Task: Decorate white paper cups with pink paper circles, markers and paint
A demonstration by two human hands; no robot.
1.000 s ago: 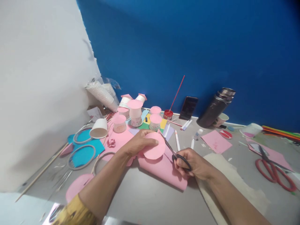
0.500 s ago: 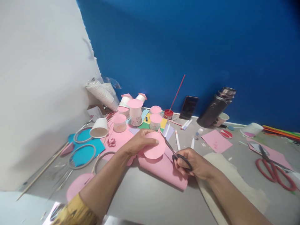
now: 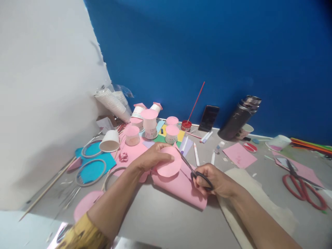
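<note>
My left hand (image 3: 157, 157) pinches a round pink paper piece (image 3: 169, 166), thumb on top and fingers behind it. In my right hand (image 3: 210, 180) is a pair of black-handled scissors (image 3: 188, 165), its blades lying along the right edge of the pink paper. A small strip of pink stands up at the blade tips. Beneath both hands lies a larger folded sheet of pink paper (image 3: 178, 190). Just beyond are paper cups topped with pink discs, the nearest one (image 3: 172, 135) standing behind the scissor tips.
Red-handled scissors (image 3: 303, 190) lie at the right. A black flask (image 3: 240, 119) and a phone (image 3: 209, 118) lean near the blue wall. Grey rings (image 3: 90, 173) rest on blue paper at the left, beside a tipped white cup (image 3: 109, 141). Cream cloth (image 3: 255, 204) lies under my right forearm.
The round pink paper has shifted slightly left with my left hand. A small pink strip now sticks up by the scissor tips. My right hand has hardly moved.
</note>
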